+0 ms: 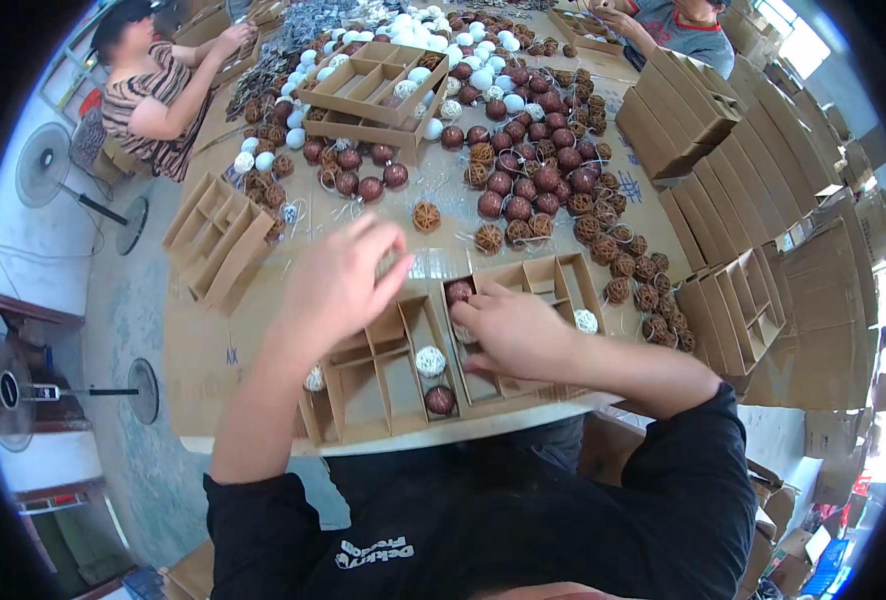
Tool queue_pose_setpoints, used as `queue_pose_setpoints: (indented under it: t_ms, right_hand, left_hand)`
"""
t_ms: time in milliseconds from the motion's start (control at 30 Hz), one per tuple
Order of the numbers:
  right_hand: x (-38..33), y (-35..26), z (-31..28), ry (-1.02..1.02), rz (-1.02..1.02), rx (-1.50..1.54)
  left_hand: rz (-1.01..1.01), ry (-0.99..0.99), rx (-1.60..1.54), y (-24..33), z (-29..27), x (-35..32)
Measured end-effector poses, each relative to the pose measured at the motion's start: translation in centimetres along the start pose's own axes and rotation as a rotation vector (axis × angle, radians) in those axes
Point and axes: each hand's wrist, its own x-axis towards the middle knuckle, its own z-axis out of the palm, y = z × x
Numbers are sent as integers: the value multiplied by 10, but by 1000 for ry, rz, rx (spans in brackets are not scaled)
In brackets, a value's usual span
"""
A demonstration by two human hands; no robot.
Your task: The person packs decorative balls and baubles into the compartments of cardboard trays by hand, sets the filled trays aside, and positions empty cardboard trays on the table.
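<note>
Two hands work over a cardboard divider tray [403,345] at the near edge of the counter [213,360]. Right hand [513,330] lies low on the tray, fingers [478,297] curled and closed on or against a dark red ball [459,291] in a back cell; whether it is fully pinched I cannot tell, the ball half hidden. Ball sits just ahead of the right fingertips, toward the far side of the tray, so the right hand is much the nearer.

Left hand [341,280] hovers above the tray's left half, fingers loosely spread, holding nothing visible. Below it, cells hold a white woven ball [430,360] and another dark red ball [440,399], both apart from either hand.

Tray's long axis runs left to right across the person. Loose heap of brown, red and white balls [523,150] lies farther back, well beyond both hands. Other people work at the far corners.
</note>
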Motion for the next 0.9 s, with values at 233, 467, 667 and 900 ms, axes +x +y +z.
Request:
queue_pose_setpoints:
  t_ms: [233,467,667,900]
  right_hand:
    - [160,228,-76,477,470,-282]
    - [200,274,-43,245,677,-400]
    - [206,284,-46,366,684,-260]
    - [104,275,-69,942,258,-477]
  left_hand:
    - [296,38,1165,-54,84,188]
    - [182,-218,1188,-76,108,230]
    - [224,-121,1044,-103,102,230]
    - [345,-165,949,-50,76,234]
